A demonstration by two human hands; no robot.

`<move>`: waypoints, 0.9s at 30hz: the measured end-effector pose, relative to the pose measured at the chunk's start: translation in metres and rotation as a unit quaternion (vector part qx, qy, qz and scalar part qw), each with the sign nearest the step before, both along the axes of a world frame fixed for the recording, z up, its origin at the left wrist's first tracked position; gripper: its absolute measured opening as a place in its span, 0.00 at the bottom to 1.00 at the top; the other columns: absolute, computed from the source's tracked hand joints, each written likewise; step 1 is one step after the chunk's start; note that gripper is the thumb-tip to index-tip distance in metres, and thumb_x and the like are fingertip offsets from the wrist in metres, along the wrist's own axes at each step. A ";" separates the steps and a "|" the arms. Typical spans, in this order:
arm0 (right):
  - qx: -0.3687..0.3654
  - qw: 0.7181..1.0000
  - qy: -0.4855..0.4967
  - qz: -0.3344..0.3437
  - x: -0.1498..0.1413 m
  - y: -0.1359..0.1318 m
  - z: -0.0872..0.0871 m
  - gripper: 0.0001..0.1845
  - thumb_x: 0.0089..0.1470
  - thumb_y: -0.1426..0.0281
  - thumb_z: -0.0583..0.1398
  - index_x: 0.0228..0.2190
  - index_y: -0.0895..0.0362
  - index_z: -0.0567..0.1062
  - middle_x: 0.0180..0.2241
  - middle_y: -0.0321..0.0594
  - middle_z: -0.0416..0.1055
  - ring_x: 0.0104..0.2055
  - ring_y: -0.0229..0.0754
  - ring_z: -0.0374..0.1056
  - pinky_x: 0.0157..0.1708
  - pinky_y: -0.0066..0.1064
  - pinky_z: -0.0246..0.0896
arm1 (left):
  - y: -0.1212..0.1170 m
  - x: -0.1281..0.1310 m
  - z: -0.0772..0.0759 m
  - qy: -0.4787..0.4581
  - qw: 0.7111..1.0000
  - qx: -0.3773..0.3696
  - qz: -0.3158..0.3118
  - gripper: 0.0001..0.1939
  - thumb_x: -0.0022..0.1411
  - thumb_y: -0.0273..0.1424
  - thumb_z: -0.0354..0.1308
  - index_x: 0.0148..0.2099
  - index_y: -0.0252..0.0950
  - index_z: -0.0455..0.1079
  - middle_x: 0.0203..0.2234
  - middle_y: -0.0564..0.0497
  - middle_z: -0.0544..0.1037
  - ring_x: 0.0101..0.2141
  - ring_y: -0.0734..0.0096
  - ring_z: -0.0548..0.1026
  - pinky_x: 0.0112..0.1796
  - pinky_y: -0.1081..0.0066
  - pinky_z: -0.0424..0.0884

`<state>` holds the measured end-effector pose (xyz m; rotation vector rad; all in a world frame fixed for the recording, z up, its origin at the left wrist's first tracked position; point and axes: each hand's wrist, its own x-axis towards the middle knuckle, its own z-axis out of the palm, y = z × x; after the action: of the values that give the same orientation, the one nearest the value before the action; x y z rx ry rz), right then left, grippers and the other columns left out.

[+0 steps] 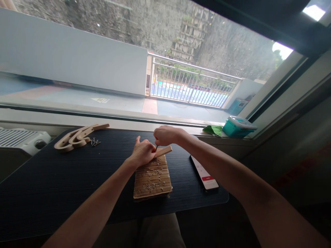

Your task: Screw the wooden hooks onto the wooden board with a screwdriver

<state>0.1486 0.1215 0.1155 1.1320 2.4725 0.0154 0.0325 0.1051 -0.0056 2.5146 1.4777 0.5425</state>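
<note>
My left hand (pixel 144 151) is closed around a pale wooden piece (pixel 164 151), pressing it onto the far end of a corrugated cardboard pad (pixel 153 179). Only one straight end of the wood shows, pointing right. Above it, my right hand (pixel 167 135) is a fist round a screwdriver (pixel 156 148); its thin shaft points down at the wood beside my left fingers, and its handle is hidden in the fist. Where the tip meets the wood cannot be made out. Small pale crumbs and pits cover the cardboard's surface.
Curved wooden hooks (pixel 80 136) lie at the table's far left, with several screws (pixel 95 141) beside them. A phone (pixel 205 174) lies right of the cardboard on the dark table (pixel 103 193). A teal box (pixel 238 126) and green cloth (pixel 213 130) sit on the windowsill.
</note>
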 end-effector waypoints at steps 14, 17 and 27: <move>0.003 0.999 0.036 0.012 0.002 -0.001 -0.004 0.14 0.49 0.73 0.58 0.39 0.61 0.77 0.39 0.45 0.75 0.39 0.41 0.67 0.31 0.29 0.54 | 0.000 0.000 -0.002 0.007 1.000 0.000 0.014 0.22 0.59 0.45 0.50 0.19 0.40 0.72 0.20 0.51 0.76 0.36 0.61 0.73 0.55 0.36 0.41; 0.003 0.999 0.038 -0.005 0.004 -0.003 -0.003 0.14 0.52 0.70 0.56 0.40 0.59 0.76 0.40 0.44 0.75 0.40 0.41 0.66 0.32 0.29 0.55 | 0.000 0.000 -0.001 0.012 1.000 0.007 0.018 0.20 0.58 0.43 0.52 0.20 0.40 0.72 0.20 0.51 0.76 0.36 0.61 0.73 0.55 0.36 0.42; 0.015 1.000 0.010 0.015 -0.002 -0.009 0.006 0.16 0.47 0.76 0.60 0.40 0.63 0.76 0.41 0.48 0.74 0.40 0.43 0.67 0.30 0.30 0.54 | 0.000 0.000 -0.002 -0.017 1.000 -0.003 0.020 0.20 0.57 0.44 0.53 0.20 0.41 0.73 0.20 0.52 0.76 0.36 0.61 0.73 0.56 0.38 0.40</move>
<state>0.1471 0.1124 0.1212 1.1120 2.5138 0.0506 0.0328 0.1055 -0.0081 2.4637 1.5169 0.5836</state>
